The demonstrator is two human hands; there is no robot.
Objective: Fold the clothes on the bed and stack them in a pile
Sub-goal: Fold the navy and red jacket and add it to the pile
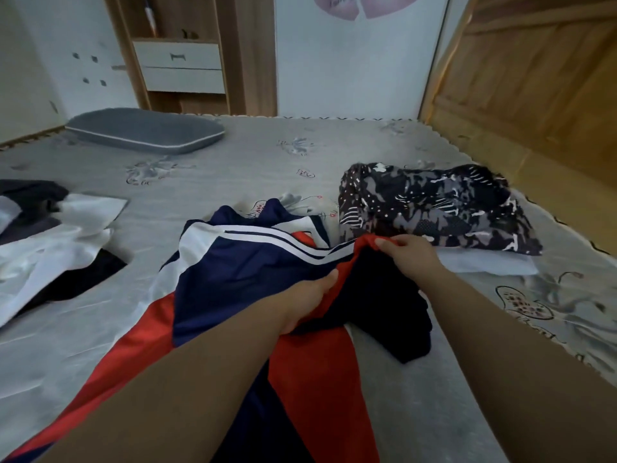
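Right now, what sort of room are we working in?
Most likely a home bedroom: a bed with a grey pillow, a wooden shelf unit with drawers, and a wooden wardrobe alongside.

jacket (pixel 253 262): navy-red-white, unfolded, centre | patterned garment (pixel 434 208): folded, right | white-black clothes (pixel 56 248): left

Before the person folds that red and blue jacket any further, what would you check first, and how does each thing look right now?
1. Left hand grips the jacket: ok.
2. Right hand pinches its red edge: ok.
3. Jacket lies flat: not ok, bunched.
4. Bare bed sheet beyond it: ok.
5. Patterned garment clear of the jacket: cannot tell, edges meet.
6. White and dark clothes on the left already folded: not ok, loose.
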